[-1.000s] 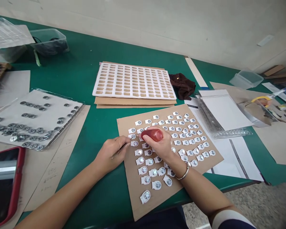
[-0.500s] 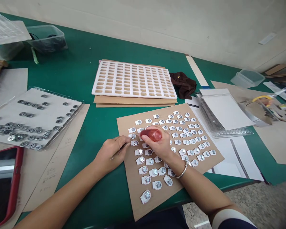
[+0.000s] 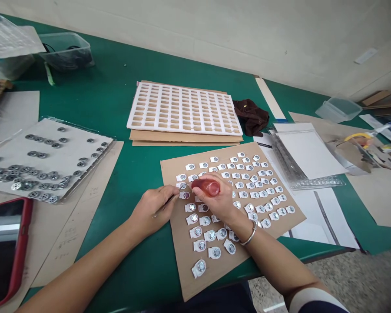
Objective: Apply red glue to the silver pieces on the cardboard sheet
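Note:
My right hand [image 3: 215, 195] is wrapped round a dark red, rounded squeeze bottle [image 3: 210, 187]. Its narrow end points down and left over the cardboard sheet [image 3: 195, 284]. Just to the left, my left hand [image 3: 154, 208] pinches a thin metal tool that looks like tweezers [image 3: 169, 199], its tip at a small white tab [image 3: 181, 185] near the sheet's left edge. Many such white tabs with round metal centres lie in loose rows on the cardboard. Directly below, one tab [image 3: 185, 195] shows a reddish centre. My right hand and wrist hide some of the tabs.
Behind the cardboard, a white slotted tray [image 3: 185, 108] rests on cardboard sheets, beside a dark brown cloth [image 3: 250, 116]. A board with dark metal discs [image 3: 42, 176] and a red-cased phone [image 3: 9, 248] are on the left. Plastic-covered sheets [image 3: 309, 152] lie at right.
The centre of one tab by my left fingertips looks reddish now, where it looked metallic before. Both hands keep nearly the same place and grip; the view shifts slightly.

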Demonstrator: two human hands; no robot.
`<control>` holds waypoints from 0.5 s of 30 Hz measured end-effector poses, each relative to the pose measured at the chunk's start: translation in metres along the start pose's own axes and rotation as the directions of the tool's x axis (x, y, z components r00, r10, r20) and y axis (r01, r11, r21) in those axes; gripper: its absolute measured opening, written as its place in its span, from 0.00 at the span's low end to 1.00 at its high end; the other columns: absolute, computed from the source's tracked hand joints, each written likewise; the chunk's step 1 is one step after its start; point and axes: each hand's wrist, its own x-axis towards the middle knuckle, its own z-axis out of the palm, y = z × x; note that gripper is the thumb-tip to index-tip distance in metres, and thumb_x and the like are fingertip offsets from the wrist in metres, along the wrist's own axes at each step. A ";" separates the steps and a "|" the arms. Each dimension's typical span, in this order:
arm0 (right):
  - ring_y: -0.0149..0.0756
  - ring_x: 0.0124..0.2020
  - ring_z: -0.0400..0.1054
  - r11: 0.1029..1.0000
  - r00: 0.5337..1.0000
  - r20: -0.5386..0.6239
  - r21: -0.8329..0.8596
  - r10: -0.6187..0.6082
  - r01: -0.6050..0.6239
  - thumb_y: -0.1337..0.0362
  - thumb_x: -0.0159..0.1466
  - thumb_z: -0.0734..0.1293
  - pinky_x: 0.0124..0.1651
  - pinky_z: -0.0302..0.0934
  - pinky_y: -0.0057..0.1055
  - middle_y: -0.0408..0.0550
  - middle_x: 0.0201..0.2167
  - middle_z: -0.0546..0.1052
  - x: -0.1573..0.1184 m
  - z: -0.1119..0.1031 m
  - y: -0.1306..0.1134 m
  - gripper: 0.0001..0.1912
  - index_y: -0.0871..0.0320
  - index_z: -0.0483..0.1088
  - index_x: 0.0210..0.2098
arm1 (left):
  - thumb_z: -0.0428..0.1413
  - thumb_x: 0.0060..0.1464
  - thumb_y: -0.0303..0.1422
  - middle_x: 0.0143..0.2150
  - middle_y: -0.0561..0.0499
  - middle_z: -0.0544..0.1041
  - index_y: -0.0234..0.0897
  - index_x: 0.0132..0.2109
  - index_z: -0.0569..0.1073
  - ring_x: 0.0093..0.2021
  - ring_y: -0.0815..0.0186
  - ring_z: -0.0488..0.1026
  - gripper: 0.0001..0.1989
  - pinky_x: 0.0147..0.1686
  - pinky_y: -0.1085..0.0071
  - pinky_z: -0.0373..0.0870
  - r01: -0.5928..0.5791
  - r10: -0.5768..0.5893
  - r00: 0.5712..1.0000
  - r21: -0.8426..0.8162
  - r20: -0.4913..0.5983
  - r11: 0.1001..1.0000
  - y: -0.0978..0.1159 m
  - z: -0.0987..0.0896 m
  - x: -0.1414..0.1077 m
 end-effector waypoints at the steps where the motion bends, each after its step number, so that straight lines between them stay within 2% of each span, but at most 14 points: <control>1: 0.37 0.37 0.70 1.000 1.000 -0.006 0.002 -0.001 0.001 0.59 0.56 0.70 0.41 0.68 0.37 0.47 0.35 0.75 0.000 0.000 0.001 0.12 0.55 0.70 0.38 | 0.50 0.57 0.27 0.38 0.50 0.77 0.39 0.41 0.67 0.37 0.65 0.76 0.05 0.33 0.72 0.70 0.001 -0.001 1.000 -0.001 -0.003 1.000 0.000 0.000 0.000; 15: 0.36 0.36 0.70 1.000 0.999 0.018 -0.007 -0.030 0.030 0.59 0.57 0.70 0.41 0.68 0.37 0.47 0.34 0.75 0.000 0.000 0.000 0.12 0.55 0.70 0.38 | 0.50 0.58 0.28 0.37 0.51 0.77 0.38 0.40 0.68 0.37 0.67 0.75 0.05 0.32 0.74 0.68 0.032 -0.032 0.999 -0.007 0.024 0.999 0.003 -0.001 0.000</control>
